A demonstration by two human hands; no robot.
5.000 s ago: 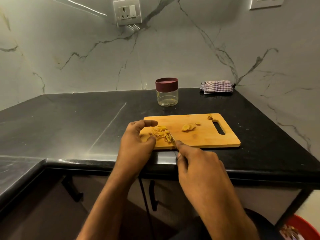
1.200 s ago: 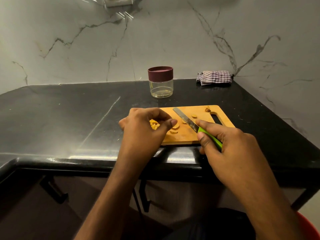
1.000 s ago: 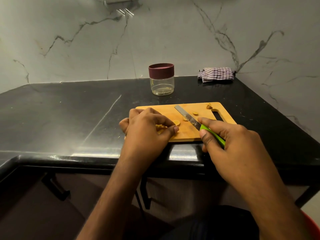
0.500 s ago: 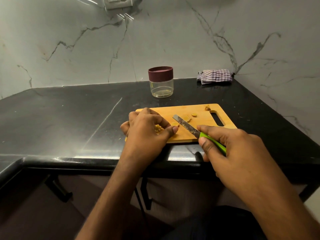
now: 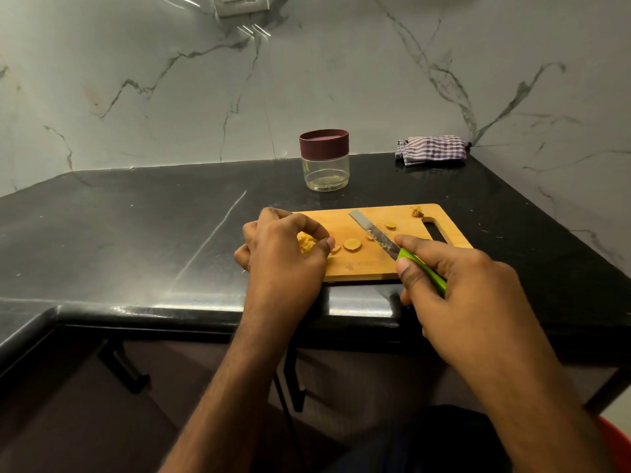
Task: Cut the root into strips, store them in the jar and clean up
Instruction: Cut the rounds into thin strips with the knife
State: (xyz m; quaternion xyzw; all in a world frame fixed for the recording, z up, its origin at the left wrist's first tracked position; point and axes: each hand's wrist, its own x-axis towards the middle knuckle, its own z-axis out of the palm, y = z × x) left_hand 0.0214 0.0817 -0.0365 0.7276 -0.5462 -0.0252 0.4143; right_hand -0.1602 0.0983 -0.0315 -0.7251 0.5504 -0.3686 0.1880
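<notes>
Several yellow root strips (image 5: 306,243) sit bunched inside the curled fingers of the left hand (image 5: 283,257), at the near left part of the board (image 5: 345,230). That hand's thumb and fingers close round the pile and hide most of it, so how many strips there are cannot be told. Just right of the thumb tip lies a small slice, and beside that a rounder root slice (image 5: 352,244) lies flat on the wood. Two smaller pieces lie farther right: one (image 5: 390,226) beyond the blade, and a darker scrap (image 5: 416,212) at the far right corner, next to the handle slot.

The right hand (image 5: 454,285) grips a knife (image 5: 397,251) by its green handle, forefinger stretched along the top. The blade points far and left across the board, with bits of root stuck to it; whether its edge touches the wood cannot be told.

The board lies on a black counter (image 5: 136,233), its near edge close to the counter's front lip. Beyond it stands a clear jar (image 5: 325,167), upright, with a maroon lid (image 5: 324,145) on; a few pale bits show at its bottom. A checked cloth (image 5: 431,150) lies folded at the far right, against the marble wall (image 5: 341,80). A socket (image 5: 240,4) is set high in that wall.
</notes>
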